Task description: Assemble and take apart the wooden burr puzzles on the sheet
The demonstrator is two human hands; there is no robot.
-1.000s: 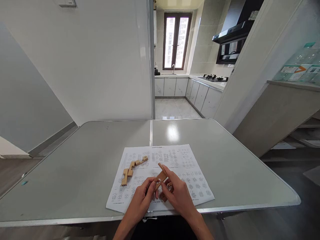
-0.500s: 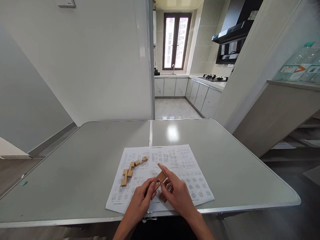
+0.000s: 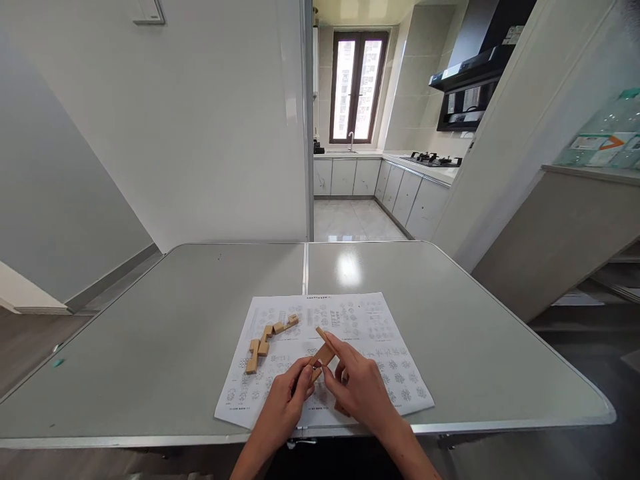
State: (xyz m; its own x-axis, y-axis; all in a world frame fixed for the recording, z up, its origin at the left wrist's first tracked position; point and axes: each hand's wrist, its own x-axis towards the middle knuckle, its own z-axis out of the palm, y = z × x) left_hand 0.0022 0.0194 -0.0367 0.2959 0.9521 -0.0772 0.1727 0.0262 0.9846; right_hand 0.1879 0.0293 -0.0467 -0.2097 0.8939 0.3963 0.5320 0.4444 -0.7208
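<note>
Just above the printed sheet (image 3: 367,317), both hands hold light-brown wooden puzzle pieces (image 3: 324,353) set against each other at an angle. My left hand (image 3: 287,398) is closed on their lower left end. Fingers of my right hand (image 3: 364,387) pinch the upper right part, where a thin bar end sticks up. The fingers hide how the pieces fit together. Another wooden piece (image 3: 341,409) lies on the paper, mostly covered by my right hand. To the left, several notched wooden blocks (image 3: 263,348) form a loose slanting row on the sheet.
The paper lies at the front middle of a grey table (image 3: 150,333) with a metal edge. A small teal bit (image 3: 59,363) is near its left edge. Water bottles (image 3: 603,140) stand on a shelf at the right. A kitchen opens behind.
The view has shifted slightly. My right hand has lowered a little and now covers more of the piece lying beneath it. The held pieces keep nearly the same angle.
</note>
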